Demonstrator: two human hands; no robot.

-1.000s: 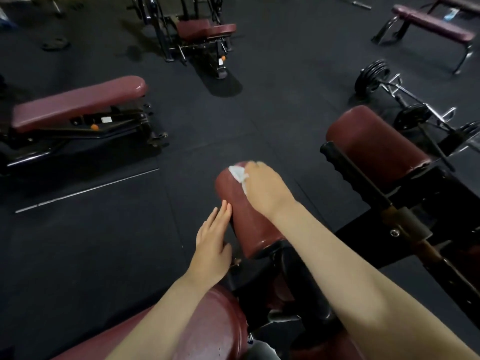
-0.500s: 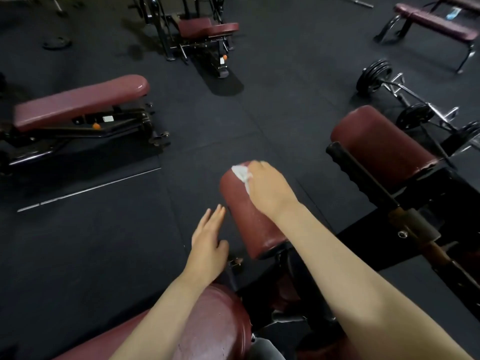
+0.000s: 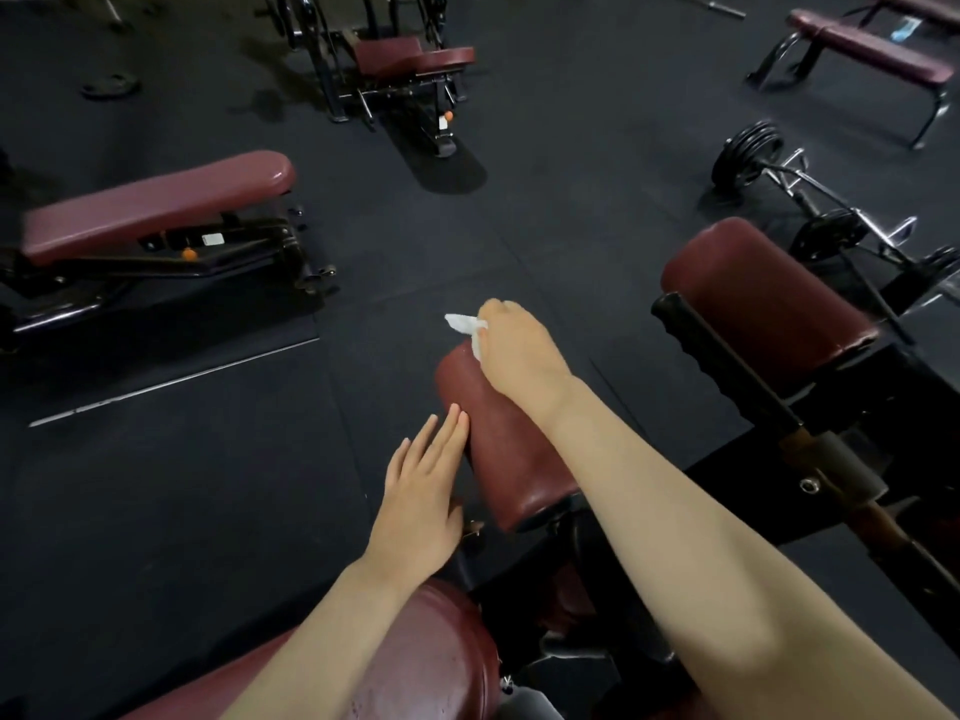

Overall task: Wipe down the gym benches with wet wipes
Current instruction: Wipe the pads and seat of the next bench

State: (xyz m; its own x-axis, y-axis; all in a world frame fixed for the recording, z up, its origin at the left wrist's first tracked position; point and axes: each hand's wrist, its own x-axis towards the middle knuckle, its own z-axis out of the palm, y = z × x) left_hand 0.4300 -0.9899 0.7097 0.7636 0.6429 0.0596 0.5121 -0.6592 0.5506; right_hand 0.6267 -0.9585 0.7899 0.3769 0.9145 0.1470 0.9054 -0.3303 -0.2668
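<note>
Now we are wiping the maroon padded cylindrical roller (image 3: 506,444), our right hand (image 3: 519,350) pinching the crumpled white wet wipe (image 3: 465,327) at its far end, our left hand (image 3: 423,496) flat-fingered against its left side; next, we judge, its underside needs wiping.

The support surface was a black rubber floor (image 3: 218,511), laid in mats with visible seams. Standing on it were an adjustable bench (image 3: 156,210) at left, a framed bench machine (image 3: 410,59) at rear, a flat bench (image 3: 867,49) at far right, a loaded barbell (image 3: 748,155), and a loose weight plate (image 3: 110,87).
</note>
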